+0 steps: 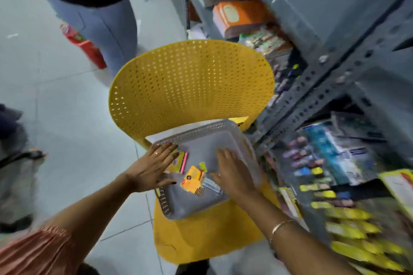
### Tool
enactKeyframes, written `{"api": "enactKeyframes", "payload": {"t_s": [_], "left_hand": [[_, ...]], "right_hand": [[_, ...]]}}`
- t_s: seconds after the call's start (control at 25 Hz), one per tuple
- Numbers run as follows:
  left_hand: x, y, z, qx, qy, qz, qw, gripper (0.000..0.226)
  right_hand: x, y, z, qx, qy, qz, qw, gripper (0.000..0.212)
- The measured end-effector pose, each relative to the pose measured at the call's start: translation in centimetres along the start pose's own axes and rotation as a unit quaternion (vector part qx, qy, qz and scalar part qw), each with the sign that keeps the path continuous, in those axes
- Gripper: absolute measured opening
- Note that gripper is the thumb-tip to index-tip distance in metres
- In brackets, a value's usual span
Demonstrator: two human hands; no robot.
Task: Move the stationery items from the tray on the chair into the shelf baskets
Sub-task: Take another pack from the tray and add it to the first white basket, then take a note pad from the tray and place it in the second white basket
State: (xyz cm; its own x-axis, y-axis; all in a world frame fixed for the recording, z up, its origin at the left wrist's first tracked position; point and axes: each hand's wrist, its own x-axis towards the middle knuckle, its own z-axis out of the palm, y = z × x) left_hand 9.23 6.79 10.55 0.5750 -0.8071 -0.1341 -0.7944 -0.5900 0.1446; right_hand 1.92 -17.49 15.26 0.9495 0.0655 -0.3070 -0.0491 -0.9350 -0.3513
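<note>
We see a pale tiled floor (67, 100) across the left half. At its top edge stands another person (93, 6), dark top and light trousers, with a red packet (89, 49) on the tiles just beside their legs. An orange box (241, 15) lies on a grey rack ledge at upper right. A white sheet (165, 135) is blurred; we cannot read it.

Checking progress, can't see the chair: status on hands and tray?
Left hand and right hand both open, flat in the tray. Few items left: yellow pack between hands. Nothing blocking; shelf just right.
</note>
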Motion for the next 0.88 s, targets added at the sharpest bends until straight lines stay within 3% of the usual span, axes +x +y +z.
{"api": "enactKeyframes", "payload": {"t_s": [0.16, 0.24, 0.36, 0.48, 0.72, 0.88], "left_hand": [[-2.8, -0.8, 6.0, -0.009, -0.057, -0.009, 0.998, 0.082], [-3.4, -0.7, 8.2, -0.026, -0.083, -0.018, 0.996, 0.086], [-3.9, -0.5, 10.0, -0.018, -0.089, -0.005, 0.996, 0.082], [-4.0, -0.7, 11.1, -0.012, -0.076, 0.004, 0.997, 0.079], [-4.4, -0.9, 12.1, 0.003, -0.062, 0.004, 0.998, 0.077], [-4.3, -0.7, 11.8, 0.006, -0.044, 0.005, 0.999, 0.079]], "right_hand": [[3.2, -1.3, 8.8, -0.051, -0.107, -0.028, 0.993, 0.057], [4.5, -1.0, 12.1, -0.104, -0.130, -0.068, 0.984, 0.050], [5.8, 0.2, 15.4, -0.231, -0.119, -0.161, 0.952, 0.040], [6.7, 0.6, 16.8, -0.315, -0.117, -0.225, 0.914, 0.047], [8.8, 0.6, 16.0, -0.266, -0.158, -0.266, 0.913, 0.081], [9.0, 0.8, 14.2, -0.136, -0.168, -0.224, 0.950, 0.085]]}}
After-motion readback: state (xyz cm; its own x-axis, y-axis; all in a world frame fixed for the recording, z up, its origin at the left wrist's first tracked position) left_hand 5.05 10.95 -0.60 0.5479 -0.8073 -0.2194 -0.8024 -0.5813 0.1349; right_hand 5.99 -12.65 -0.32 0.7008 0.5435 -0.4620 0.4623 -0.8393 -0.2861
